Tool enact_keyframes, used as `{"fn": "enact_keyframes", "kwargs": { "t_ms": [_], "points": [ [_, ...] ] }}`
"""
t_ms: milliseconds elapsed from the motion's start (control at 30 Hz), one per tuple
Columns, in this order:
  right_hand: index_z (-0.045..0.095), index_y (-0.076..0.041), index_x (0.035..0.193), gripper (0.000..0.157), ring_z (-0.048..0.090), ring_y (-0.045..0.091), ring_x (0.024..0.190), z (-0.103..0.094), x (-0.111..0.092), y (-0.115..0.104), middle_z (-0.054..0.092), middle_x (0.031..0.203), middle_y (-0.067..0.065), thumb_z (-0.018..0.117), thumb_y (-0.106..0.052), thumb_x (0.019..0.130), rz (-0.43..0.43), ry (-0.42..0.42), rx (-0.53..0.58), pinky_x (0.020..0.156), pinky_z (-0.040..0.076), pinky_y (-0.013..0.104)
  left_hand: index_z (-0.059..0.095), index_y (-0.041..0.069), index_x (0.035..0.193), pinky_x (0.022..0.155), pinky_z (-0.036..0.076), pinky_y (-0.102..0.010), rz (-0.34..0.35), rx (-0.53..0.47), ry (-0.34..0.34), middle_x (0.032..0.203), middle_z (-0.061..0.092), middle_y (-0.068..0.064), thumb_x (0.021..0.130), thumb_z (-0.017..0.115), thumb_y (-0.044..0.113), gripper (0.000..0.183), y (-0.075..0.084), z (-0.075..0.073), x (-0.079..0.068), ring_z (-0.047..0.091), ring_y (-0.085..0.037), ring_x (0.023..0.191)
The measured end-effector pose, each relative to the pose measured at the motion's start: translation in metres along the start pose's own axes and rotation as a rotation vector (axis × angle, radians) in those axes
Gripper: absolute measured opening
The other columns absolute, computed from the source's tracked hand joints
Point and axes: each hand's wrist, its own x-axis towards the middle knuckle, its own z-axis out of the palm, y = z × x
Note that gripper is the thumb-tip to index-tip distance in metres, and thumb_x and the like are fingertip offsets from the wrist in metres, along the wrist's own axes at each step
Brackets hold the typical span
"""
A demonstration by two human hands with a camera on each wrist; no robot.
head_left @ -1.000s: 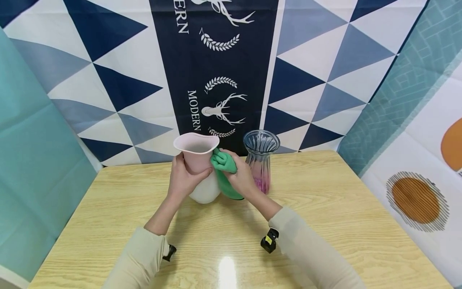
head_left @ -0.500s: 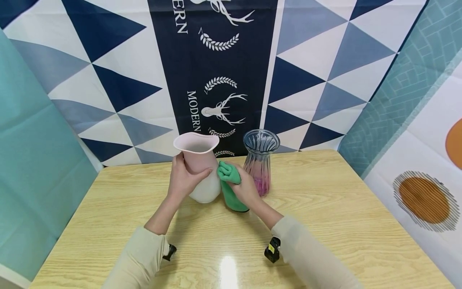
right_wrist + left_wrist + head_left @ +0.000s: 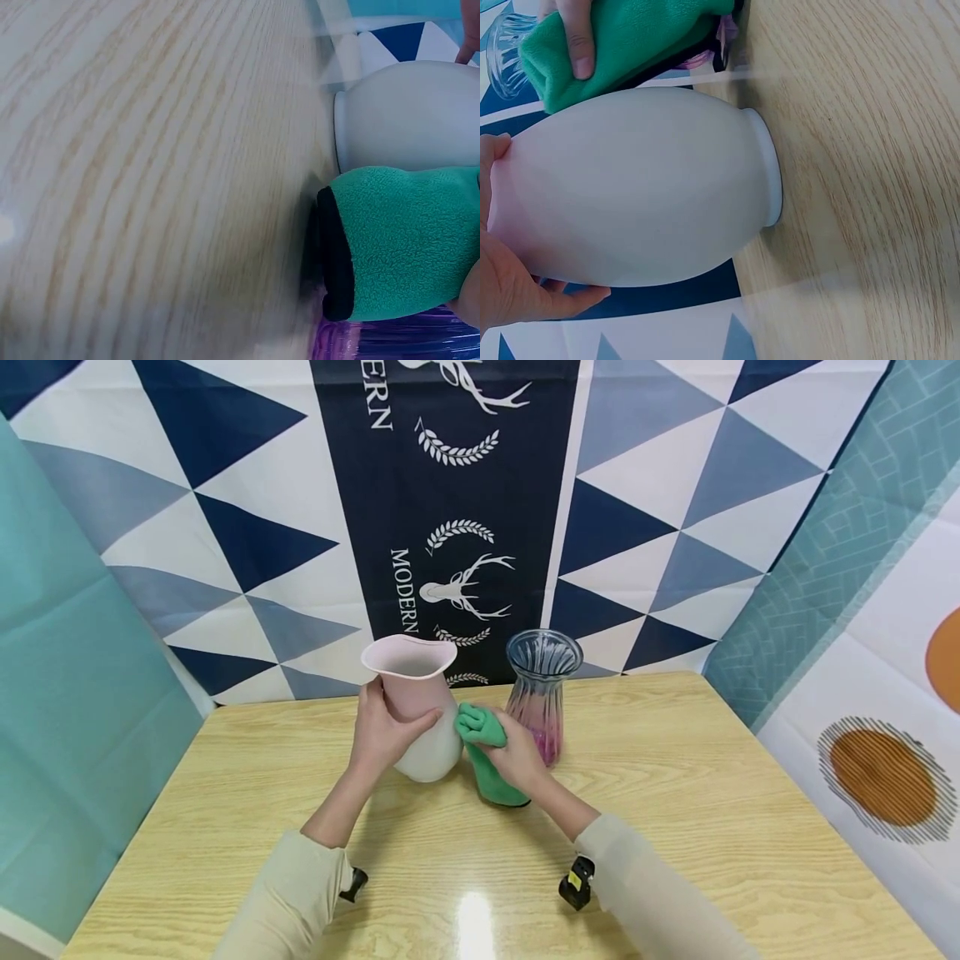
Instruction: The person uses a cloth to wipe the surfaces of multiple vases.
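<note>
A pink and white vase with a wavy rim is stood near the back of a wooden desk, mouth up and base at the desk top. Its narrower upper part is gripped by the left hand, the thumb laid across the front and the fingers curled round the far side; this hold is presumably chosen so that a smooth, round body is steadied without its lower part being covered. By the right hand, a green cloth with a black edge is held bunched, the fingers closed on its folds, although some of them are hidden. The cloth is held right beside the vase's right flank, seemingly so that a soft surface can be put to it; whether the two are touching cannot be told. Behind the right hand, a ribbed glass vase, blue above and pink below, is left standing untouched, apparently set aside. No label can be made out on either vase or on the cloth. On the backdrop, "MODERN" is printed sideways in white, next to a stag's head and leafy sprigs; higher up, only "ERN" is left readable, cut by the top edge.
</note>
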Motion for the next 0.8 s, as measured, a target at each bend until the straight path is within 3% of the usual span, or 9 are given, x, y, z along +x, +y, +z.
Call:
{"fn": "enact_keyframes", "kwargs": {
  "t_ms": [367, 567, 800],
  "points": [
    [0.053, -0.014, 0.13, 0.049, 0.054, 0.023, 0.121, -0.008, 0.021, -0.026, 0.059, 0.129, 0.008, 0.068, -0.007, 0.083, -0.165, 0.122, 0.083, 0.103, 0.042, 0.04, 0.034, 0.008, 0.139, 0.093, 0.045, -0.045, 0.003, 0.006, 0.011, 0.131, 0.041, -0.016, 0.065, 0.084, 0.035, 0.093, 0.0, 0.002, 0.0, 0.047, -0.027, 0.113],
    [0.053, -0.017, 0.13, 0.051, 0.056, 0.024, 0.118, -0.007, 0.031, -0.043, 0.06, 0.128, 0.008, 0.069, -0.006, 0.082, -0.141, 0.146, 0.092, 0.101, 0.043, 0.043, 0.035, 0.008, 0.138, 0.093, 0.044, -0.045, 0.018, 0.008, 0.019, 0.131, 0.042, -0.015, 0.065, 0.084, 0.035, 0.092, 0.0, 0.001, 0.0, 0.046, -0.027, 0.113],
    [0.053, -0.017, 0.13, 0.052, 0.056, 0.025, 0.117, -0.006, 0.033, -0.047, 0.06, 0.128, 0.008, 0.07, -0.007, 0.081, -0.121, 0.139, 0.076, 0.1, 0.043, 0.045, 0.034, 0.008, 0.139, 0.093, 0.044, -0.046, 0.035, 0.009, 0.021, 0.131, 0.042, -0.015, 0.065, 0.084, 0.034, 0.093, -0.001, 0.002, 0.0, 0.046, -0.027, 0.114]
  ]
}}
